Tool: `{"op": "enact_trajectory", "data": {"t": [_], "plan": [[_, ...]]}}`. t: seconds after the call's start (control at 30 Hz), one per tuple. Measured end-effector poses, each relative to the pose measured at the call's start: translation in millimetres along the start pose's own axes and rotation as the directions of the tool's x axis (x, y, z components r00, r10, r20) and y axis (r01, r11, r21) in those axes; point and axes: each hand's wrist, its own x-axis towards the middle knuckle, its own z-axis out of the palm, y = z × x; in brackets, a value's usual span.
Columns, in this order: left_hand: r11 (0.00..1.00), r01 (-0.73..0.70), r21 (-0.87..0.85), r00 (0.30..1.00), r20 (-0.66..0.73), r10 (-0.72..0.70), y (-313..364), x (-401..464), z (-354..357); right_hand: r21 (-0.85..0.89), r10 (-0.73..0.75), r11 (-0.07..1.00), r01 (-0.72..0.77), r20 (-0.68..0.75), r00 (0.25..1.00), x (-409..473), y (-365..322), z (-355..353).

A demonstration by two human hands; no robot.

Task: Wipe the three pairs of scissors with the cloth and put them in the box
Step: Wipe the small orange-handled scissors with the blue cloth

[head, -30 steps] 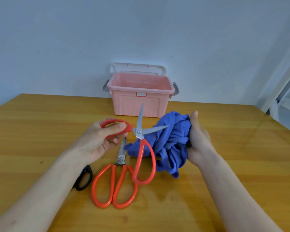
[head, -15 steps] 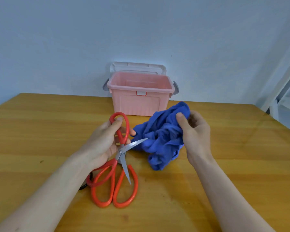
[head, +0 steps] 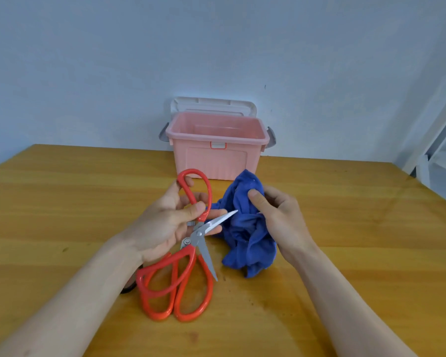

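Observation:
My left hand [head: 165, 222] grips red-handled scissors [head: 201, 230] by the upper handle loop. Their blades are spread: one points right into the blue cloth [head: 245, 228], the other points down toward the table. My right hand [head: 281, 217] holds the bunched cloth, thumb pressed on top, just right of the blade tip. A second pair of red scissors [head: 191, 318] lies flat on the table beneath the held pair. Only a sliver of a black scissor handle [head: 129, 288] shows under my left forearm. The pink box [head: 216, 155] stands open at the back.
The box's white lid [head: 213, 104] leans against the wall behind it. The wooden table [head: 345, 253] stretches to both sides. A white metal frame [head: 438, 140] stands past the table's right corner.
My left hand has turned the held scissors, so one handle loop now points up and a blade points down. My right hand has shifted the cloth, thumb now on top.

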Motion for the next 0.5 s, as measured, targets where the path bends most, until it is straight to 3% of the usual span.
{"op": "enact_trajectory", "data": {"t": [0.13, 0.3, 0.43, 0.5], "plan": [[0.996, -0.075, -0.051, 0.997, -0.040, 0.073, -1, 2, 6, 0.163, 0.150, 0.970, -0.178, 0.171, 0.974, -5, 4, 9], [0.986, -0.097, 0.138, 0.983, -0.144, 0.117, -2, 4, 3, 0.234, 0.144, 0.950, -0.207, 0.259, 0.955, -11, -1, 18], [0.962, -0.100, 0.254, 0.961, -0.225, 0.159, -5, 4, 4, 0.111, 0.088, 0.989, -0.099, 0.100, 0.991, -13, 0, 25], [0.954, -0.053, 0.294, 0.971, -0.206, 0.118, -6, 2, 4, 0.149, 0.100, 0.983, -0.104, 0.033, 0.994, -14, -1, 28]]}}
